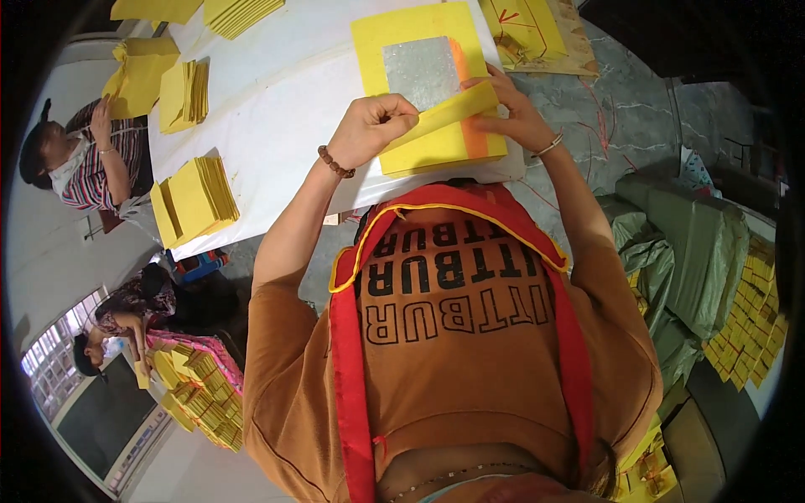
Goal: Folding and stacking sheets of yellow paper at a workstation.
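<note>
A thick stack of yellow paper (436, 161) lies near the table's edge in front of me. Its top sheet carries a silver foil square (419, 71) with an orange stripe (459, 60) beside it. A yellow paper flap (457, 113) is turned up across the foil's lower part. My left hand (377, 126) is closed, pinching the left end of this flap between thumb and curled fingers. At the other end, my right hand (513, 109) holds the flap, with the thumb below and the fingers above.
On the white-covered table (285, 92), bundles of folded yellow paper (197, 201) stand at the left. A person (92, 159) handles yellow paper across the left side. Another person (126, 314) sits farther back by piled yellow bundles (197, 390). Green wrapped packs (696, 251) stand at right.
</note>
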Demonstrator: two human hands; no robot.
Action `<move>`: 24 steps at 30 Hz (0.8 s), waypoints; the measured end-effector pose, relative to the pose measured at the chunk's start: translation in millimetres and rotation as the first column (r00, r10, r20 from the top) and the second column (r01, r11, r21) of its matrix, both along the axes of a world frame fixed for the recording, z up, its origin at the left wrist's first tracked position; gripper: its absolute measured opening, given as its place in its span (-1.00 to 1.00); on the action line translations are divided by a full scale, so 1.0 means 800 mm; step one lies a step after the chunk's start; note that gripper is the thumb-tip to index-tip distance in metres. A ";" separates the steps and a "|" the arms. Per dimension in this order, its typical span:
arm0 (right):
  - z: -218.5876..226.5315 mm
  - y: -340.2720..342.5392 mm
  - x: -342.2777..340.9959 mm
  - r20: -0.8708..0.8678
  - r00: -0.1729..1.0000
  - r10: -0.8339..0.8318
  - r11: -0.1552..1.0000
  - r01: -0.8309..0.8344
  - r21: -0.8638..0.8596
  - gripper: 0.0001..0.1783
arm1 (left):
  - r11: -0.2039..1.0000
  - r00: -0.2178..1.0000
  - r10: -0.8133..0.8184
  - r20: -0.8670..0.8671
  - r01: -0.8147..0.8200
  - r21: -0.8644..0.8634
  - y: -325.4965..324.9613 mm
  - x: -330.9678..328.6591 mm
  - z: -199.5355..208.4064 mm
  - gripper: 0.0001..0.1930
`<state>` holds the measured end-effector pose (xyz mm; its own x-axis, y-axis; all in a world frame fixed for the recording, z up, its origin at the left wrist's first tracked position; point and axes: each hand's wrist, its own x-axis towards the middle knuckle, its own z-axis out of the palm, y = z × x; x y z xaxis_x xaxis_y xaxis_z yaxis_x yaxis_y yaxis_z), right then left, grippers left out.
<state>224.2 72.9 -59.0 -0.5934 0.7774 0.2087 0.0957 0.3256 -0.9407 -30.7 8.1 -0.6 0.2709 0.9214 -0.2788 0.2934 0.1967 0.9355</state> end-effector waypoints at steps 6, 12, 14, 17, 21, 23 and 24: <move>-0.019 0.008 0.003 -0.036 0.997 0.061 0.990 -0.056 0.126 -0.81 | 0.907 0.974 -0.220 -0.056 0.226 0.357 -0.002 -0.030 0.022 -0.68; -0.009 0.022 0.003 -0.021 0.992 0.121 0.977 -0.115 0.178 -0.81 | 0.676 0.810 0.068 -0.583 0.393 0.624 0.002 -0.035 -0.004 -0.65; 0.006 0.014 0.003 0.142 0.985 -0.101 0.884 0.023 0.466 -0.78 | 0.607 0.761 0.150 -0.631 0.433 0.667 -0.004 -0.033 0.005 -0.66; 0.039 0.004 0.013 0.278 0.960 -0.028 0.838 -0.129 0.531 -0.75 | 0.520 0.734 0.206 -0.647 0.478 0.708 -0.021 -0.033 0.011 -0.72; 0.047 -0.018 0.024 0.324 0.942 0.089 0.869 -0.232 0.436 -0.74 | 0.623 0.846 0.097 -0.524 0.359 0.695 -0.043 -0.023 0.012 -0.78; 0.046 -0.025 0.022 0.296 0.944 0.143 0.948 -0.217 0.232 -0.76 | 0.703 0.876 0.122 -0.467 0.256 0.663 -0.048 -0.022 0.005 -0.79; 0.048 -0.026 0.020 0.299 0.943 0.148 0.948 -0.222 0.230 -0.76 | 0.770 0.901 0.146 -0.408 0.156 0.619 -0.048 -0.021 0.003 -0.80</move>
